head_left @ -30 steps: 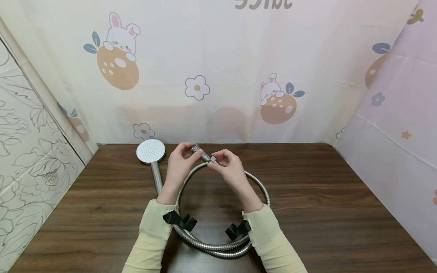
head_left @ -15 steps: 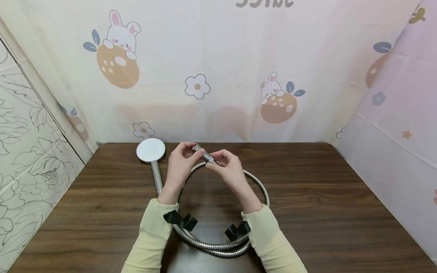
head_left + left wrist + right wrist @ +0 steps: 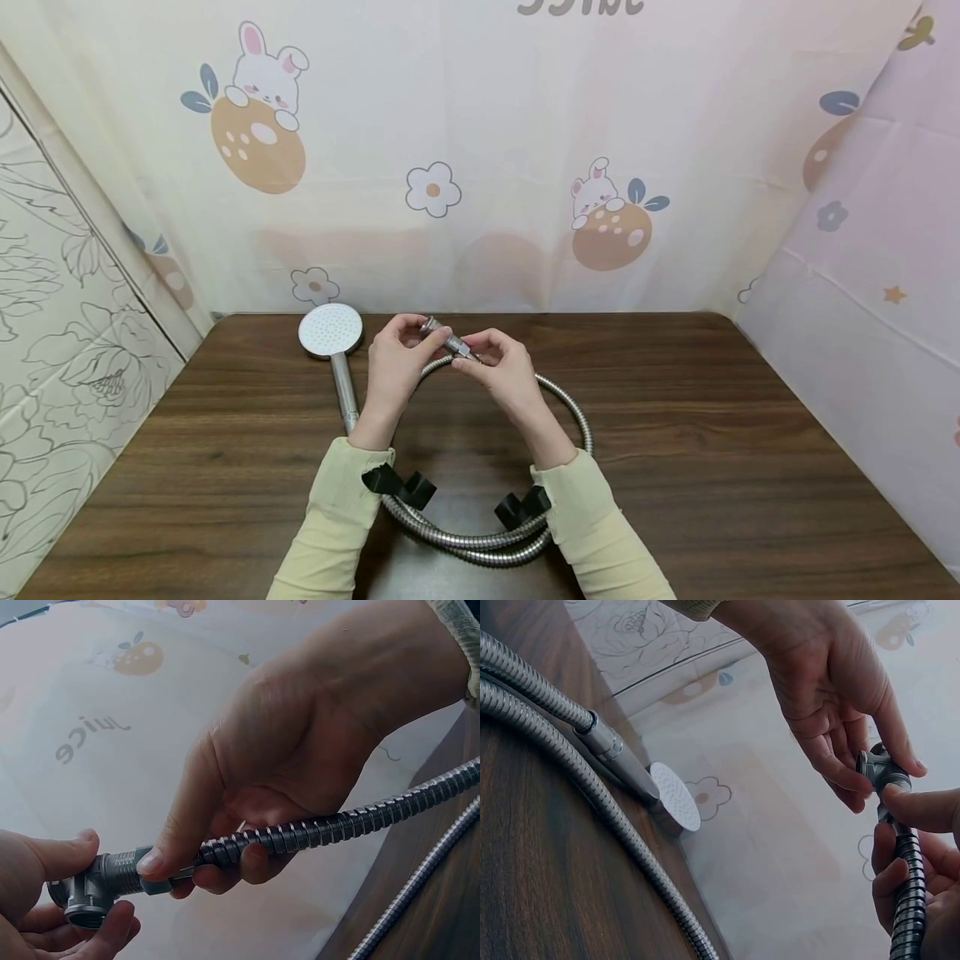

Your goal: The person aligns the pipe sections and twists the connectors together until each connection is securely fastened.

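My left hand (image 3: 393, 362) pinches a T-shaped metal fitting (image 3: 94, 889) between thumb and fingers. Its threaded end points at the hex nut (image 3: 155, 885) on a ribbed metal shower hose (image 3: 300, 834), and thread and nut meet end to end. My right hand (image 3: 510, 375) grips that hose end, the thumb pressed on the nut and the fingers curled under the hose. Both hands are raised over the far part of the table. A hand shower (image 3: 331, 331) with a white round face lies left of the left hand, its handle running down toward the left wrist.
The rest of the hose (image 3: 487, 542) lies in loops on the dark wooden table (image 3: 712, 433) beneath both forearms. Behind the table's far edge hangs a printed curtain (image 3: 510, 108). A floral panel (image 3: 67, 350) stands at the left.
The nut and the fitting's threaded end have come together, where a second ago the nut showed more apart. Both hands have stayed nearly in place, and the hand shower has not moved.
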The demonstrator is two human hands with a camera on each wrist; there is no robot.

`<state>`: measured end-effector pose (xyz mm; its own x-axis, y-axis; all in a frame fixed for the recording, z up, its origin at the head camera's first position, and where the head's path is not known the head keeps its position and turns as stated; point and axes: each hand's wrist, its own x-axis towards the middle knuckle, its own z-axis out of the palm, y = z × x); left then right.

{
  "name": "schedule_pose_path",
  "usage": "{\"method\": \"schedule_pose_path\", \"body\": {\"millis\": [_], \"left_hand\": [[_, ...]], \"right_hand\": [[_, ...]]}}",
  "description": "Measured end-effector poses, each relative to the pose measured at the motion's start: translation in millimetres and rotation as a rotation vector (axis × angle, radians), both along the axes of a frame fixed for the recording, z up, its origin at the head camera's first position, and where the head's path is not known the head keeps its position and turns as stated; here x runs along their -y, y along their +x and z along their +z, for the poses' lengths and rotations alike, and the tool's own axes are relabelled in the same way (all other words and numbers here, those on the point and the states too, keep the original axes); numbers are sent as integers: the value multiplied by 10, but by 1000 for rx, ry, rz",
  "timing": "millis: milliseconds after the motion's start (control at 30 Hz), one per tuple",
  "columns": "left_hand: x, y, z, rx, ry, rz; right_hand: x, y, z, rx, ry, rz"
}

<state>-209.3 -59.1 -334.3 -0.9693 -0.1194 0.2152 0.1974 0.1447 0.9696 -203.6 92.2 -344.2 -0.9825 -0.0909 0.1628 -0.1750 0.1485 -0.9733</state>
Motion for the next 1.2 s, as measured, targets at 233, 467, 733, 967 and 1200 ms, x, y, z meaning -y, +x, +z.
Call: {"method": "schedule_pose_path", "body": {"millis": [233, 467, 733, 967, 1200], "left_hand": [[-11, -7, -4, 24, 32, -10], [-12, -11, 2, 24, 54, -34], [-8, -3, 32, 31, 65, -41], [7, -5, 43, 36, 67, -55], [26, -24, 14, 28, 73, -70]], "right_hand": [[-4, -8, -8, -6, 12, -12], [-12, 0, -8, -21, 19, -8], [-13, 9, 14, 22, 7, -5], [-19, -1, 4, 13, 8, 10], [-13, 4, 0, -3, 17, 22]]}}
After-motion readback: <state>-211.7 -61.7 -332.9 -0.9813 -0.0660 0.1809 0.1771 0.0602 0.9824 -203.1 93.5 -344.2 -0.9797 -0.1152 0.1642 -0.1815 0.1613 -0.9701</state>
